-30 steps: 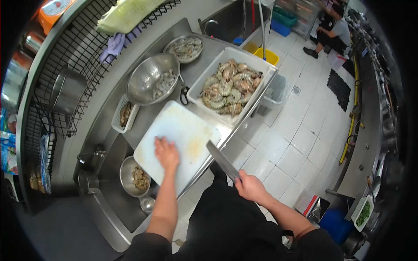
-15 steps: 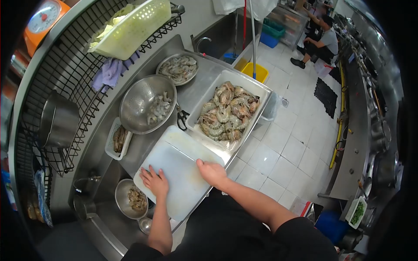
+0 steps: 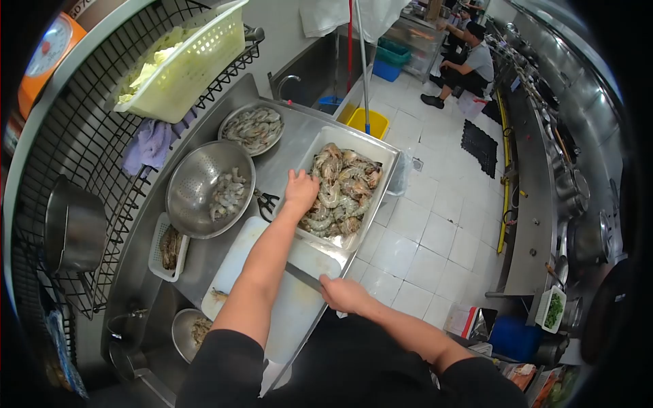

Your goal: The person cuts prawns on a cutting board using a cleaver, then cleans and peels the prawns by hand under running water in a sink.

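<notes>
Pretty busy steel desk (image 3: 282, 160): the white rectangular plastic cutting board (image 3: 299, 299) sits just beside a white rectangular plastic tub (image 3: 390, 165) heaped with grey-brown whole shrimp (image 3: 339, 194). A round silver perforated colander (image 3: 190, 197) holds paler shrimp pieces (image 3: 229, 194). Right hand (image 3: 343, 294)'s grip is clenched on a grey steel-bladed knife (image 3: 304, 276) over the board. Left hand (image 3: 301, 191)'s at the tub's edge, beside the shrimp; can't tell if its grip holds any.

L arm extended fwd, L hand (image 3: 300, 191) palm-down; R hand (image 3: 342, 295) closed, elbow bent.
</notes>
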`<state>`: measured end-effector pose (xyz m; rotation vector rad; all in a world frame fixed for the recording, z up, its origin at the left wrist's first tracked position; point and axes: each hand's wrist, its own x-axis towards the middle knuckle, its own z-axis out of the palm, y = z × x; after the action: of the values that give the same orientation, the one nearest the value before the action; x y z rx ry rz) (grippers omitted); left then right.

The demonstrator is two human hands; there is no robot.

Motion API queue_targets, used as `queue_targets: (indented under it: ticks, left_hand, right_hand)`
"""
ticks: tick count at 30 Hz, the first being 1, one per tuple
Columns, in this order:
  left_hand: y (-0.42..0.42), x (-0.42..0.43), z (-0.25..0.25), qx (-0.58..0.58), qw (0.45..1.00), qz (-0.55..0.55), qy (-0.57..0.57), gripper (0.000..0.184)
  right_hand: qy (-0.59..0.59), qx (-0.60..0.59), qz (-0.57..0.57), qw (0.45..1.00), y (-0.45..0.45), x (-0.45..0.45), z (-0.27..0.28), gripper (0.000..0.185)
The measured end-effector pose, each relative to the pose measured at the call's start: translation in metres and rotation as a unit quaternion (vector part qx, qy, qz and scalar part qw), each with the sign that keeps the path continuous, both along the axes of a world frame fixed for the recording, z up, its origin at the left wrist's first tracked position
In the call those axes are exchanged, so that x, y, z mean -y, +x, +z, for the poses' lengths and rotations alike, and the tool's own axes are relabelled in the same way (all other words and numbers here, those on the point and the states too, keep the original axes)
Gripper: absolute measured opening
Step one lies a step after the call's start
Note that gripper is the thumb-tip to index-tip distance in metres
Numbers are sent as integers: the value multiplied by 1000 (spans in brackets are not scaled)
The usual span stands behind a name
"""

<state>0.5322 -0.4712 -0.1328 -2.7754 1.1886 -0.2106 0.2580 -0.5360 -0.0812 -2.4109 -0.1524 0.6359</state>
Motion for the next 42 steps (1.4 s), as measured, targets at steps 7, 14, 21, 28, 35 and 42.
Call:
queue_targets:
  ticks: [7,14,21,28,35,42]
  left_hand:
    - [-8,-33,65,-369,831,180,-376,32]
    - [-87,-82,99,-514,485,137,-694,37]
    - [-68,-58,30,-169,746,322,-557,33]
    - [-63,-1,34,-266,924,216,-169,37]
    - [-72,23,21,-186,956,220,-62,61]
    - [-25,-19,10,-333,813,216,-426,35]
  right_hand:
    - [99,0,-65,993,-63,53,-10,23]
    - [164,30,-83,983,-87,95,-26,22]
    - [187,28,-12,982,-116,155,-26,22]
    - [73,-3,-30,997,-132,189,0,22]
    - [150,-11,-170,974,-146,152,-22,24]
    - [186,-17,-167,968,-132,115,-17,25]
